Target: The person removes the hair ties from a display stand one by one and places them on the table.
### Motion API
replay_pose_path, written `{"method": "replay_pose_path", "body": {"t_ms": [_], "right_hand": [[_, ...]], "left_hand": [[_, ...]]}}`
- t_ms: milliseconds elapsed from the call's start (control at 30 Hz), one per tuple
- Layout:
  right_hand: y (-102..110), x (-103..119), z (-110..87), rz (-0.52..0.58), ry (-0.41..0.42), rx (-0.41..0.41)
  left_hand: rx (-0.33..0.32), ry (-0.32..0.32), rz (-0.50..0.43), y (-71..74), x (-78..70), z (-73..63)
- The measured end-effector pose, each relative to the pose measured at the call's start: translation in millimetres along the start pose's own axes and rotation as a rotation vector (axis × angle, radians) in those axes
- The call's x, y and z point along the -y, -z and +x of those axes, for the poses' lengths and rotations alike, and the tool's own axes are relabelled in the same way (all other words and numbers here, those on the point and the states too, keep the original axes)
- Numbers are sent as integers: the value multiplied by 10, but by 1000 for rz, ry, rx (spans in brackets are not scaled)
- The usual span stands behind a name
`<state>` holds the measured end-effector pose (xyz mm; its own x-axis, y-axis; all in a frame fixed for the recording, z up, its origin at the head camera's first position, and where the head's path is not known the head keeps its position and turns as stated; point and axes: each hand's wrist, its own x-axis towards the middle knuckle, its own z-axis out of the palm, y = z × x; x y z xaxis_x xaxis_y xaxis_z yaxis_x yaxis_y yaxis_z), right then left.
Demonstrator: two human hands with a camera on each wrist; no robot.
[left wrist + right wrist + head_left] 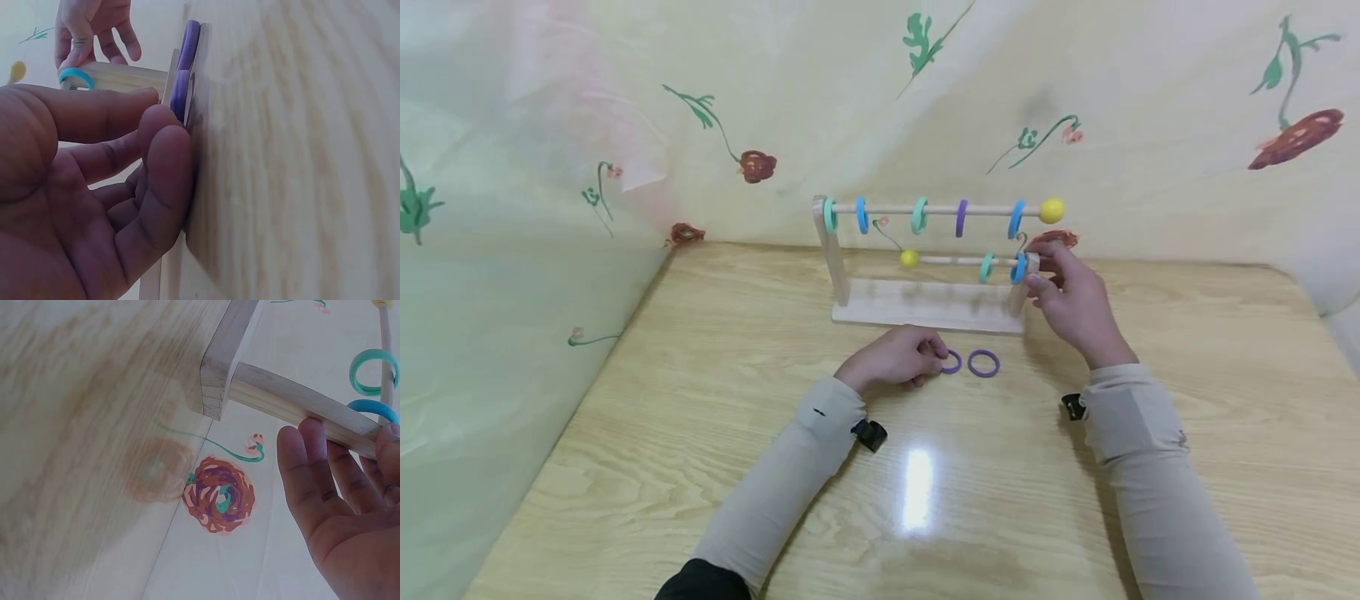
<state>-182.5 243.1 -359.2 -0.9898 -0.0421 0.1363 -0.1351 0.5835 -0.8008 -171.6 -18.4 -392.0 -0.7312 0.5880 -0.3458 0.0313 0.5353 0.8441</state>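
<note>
On the table, my left hand [895, 358] pinches the edge of a purple ring [960, 362] between thumb and fingertips. A second purple ring [998, 364] lies flat just right of it. Behind them stands a wooden rack [925, 316] with two horizontal rods. My right hand [1075, 308] grips the top of its short right post [294, 400], thumb on one side and fingers on the other. Beside that hand, a blue ring [1018, 269] and a green ring [986, 267] hang on the lower rod. Green, blue and purple rings hang spaced along the upper rod [940, 210].
Yellow balls cap the free ends of the upper rod [1052, 211] and the lower rod [909, 258]. A flower-patterned sheet [835, 100] rises behind the wooden table [700, 350] and along its left side.
</note>
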Motion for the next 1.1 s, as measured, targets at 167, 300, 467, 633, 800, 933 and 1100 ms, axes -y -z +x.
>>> {"method": "replay_pose_path", "body": {"t_ms": [167,300,467,633,800,933,1100], "right_hand": [[-20,-5,-40,13,0,3],[-26,-8,-49,12,12,3],[-31,-13,-50,0,4,1],[-26,-12,-60,-5,5,-3],[-19,-4,-76,-2,-1,-4],[-12,13,-88,7,-1,2],[-9,29,-95,17,10,-3]], "left_hand": [[-5,8,-8,-21,8,-24],[-28,9,-19,-20,4,-38],[-133,-42,-62,7,-16,-7],[-260,-149,-324,24,-50,112],[-289,-166,-623,-10,-85,274],[-280,-177,-737,-66,-147,375],[-311,-225,-824,-154,-262,452]]}}
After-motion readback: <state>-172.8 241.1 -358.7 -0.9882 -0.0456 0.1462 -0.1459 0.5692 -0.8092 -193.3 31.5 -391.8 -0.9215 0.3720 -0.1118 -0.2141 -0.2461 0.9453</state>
